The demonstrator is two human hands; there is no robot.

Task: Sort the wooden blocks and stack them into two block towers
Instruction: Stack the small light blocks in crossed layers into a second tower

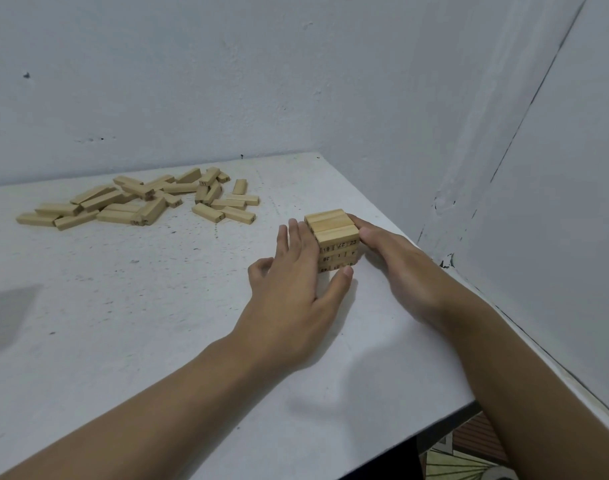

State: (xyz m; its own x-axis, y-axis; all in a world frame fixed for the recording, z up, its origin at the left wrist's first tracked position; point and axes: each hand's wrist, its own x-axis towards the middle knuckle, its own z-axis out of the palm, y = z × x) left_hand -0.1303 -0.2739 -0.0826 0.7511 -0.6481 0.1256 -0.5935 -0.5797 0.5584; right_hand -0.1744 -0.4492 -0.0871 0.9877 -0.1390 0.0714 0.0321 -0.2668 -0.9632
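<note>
A short tower of pale wooden blocks (334, 227) stands on the white speckled table (150, 327) near its right edge. It has about four layers of three blocks, with printed numbers such as 23 and 27 on the end faces. The left grip (296, 289), a bare hand, lays its straight fingers (298, 237) flat against the tower's left side, its thumb (344, 276) touching the bottom front corner. The right grip (396, 265) presses against the right side, its thumb (367, 234) at the top layer. A loose heap of matching wooden blocks (140, 202) lies well apart at the far left, near the pale grey wall (227, 81).
</note>
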